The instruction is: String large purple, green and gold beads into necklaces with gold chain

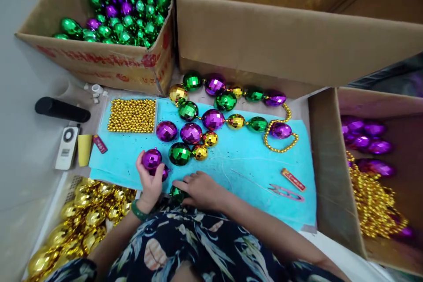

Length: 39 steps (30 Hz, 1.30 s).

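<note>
While left hand [150, 183] held purple balls [152, 158] in bent fingers, right hand [201, 190] touched green ball [176, 192], grip hard to tell. Bead string [213, 120] lay partly on blue cloth [115, 158], looked well begun; nearby big balls [167, 131] seemed left to join.

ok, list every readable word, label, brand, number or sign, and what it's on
Nothing reads with certainty:
Red printing on the cardboard box: too blurred.
Pale marks on the small red packet: too small.
Marks on the orange-and-red strip: too small.
Dark panel on the white handheld device: too small.
</note>
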Motion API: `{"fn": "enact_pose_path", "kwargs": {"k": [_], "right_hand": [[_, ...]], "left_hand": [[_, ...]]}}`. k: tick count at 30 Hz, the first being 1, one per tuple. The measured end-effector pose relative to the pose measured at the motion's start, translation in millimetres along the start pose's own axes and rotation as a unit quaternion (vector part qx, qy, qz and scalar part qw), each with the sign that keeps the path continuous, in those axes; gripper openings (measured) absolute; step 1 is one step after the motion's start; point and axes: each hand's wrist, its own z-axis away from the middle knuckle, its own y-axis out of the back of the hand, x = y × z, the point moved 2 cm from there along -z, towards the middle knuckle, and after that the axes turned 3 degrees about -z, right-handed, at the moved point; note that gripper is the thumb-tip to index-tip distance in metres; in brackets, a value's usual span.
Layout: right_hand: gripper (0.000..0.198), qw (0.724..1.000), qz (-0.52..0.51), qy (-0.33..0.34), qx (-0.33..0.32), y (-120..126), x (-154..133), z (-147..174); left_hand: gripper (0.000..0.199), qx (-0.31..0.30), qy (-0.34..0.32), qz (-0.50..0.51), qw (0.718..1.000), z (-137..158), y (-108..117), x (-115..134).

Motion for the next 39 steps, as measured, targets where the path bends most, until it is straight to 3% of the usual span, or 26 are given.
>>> {"fn": "enact_pose_path", "kwargs": {"k": [2,5,9,12,16,21,27,31,35,39], "right_hand": [[0.052,1.0,-0.001,0.01,0.012,-0.1,-1.1,-4.3],[0.053,0.994,0.013,-0.007,0.106,-6.2,-0.2,-4.8],[0.046,0.962,0.081,-0.045,0.258,-24.3,5.3,-5.3],[0.043,0.935,0.132,-0.056,0.323,-37.2,10.0,-11.0],[0.045,0.918,0.151,-0.053,0.363,-40.4,16.3,-20.2],[0.055,0.912,0.16,-0.038,0.375,-35.4,20.4,-22.8],[0.061,0.885,0.151,-0.051,0.438,-46.3,18.2,-2.6],[0.058,0.884,0.133,-0.08,0.441,-56.8,19.1,14.0],[0.06,0.878,0.125,-0.061,0.459,-67.7,19.8,28.8],[0.073,0.843,0.093,-0.06,0.527,-79.3,26.8,35.8]], "left_hand": [[0.072,0.003,0.006,-0.01,1.0,-12.8,-1.8,3.4],[0.072,-0.005,0.005,-0.009,1.0,-25.6,-9.2,7.7],[0.074,-0.017,-0.028,-0.008,0.999,-29.9,-17.4,10.9],[0.067,-0.04,-0.054,0.008,0.998,-28.8,-18.5,10.3],[0.054,-0.048,-0.086,0.021,0.995,-31.3,-14.1,7.9],[0.05,-0.042,-0.098,0.02,0.994,-33.3,-8.0,5.0],[0.052,-0.035,-0.076,0.04,0.996,-23.3,-0.3,-6.3],[0.053,-0.036,-0.076,0.047,0.995,-18.3,4.4,-13.9],[0.049,0.015,-0.089,0.028,0.996,-12.9,27.7,-14.0],[0.044,0.137,-0.123,-0.042,0.982,-20.7,93.7,-37.5]]}}
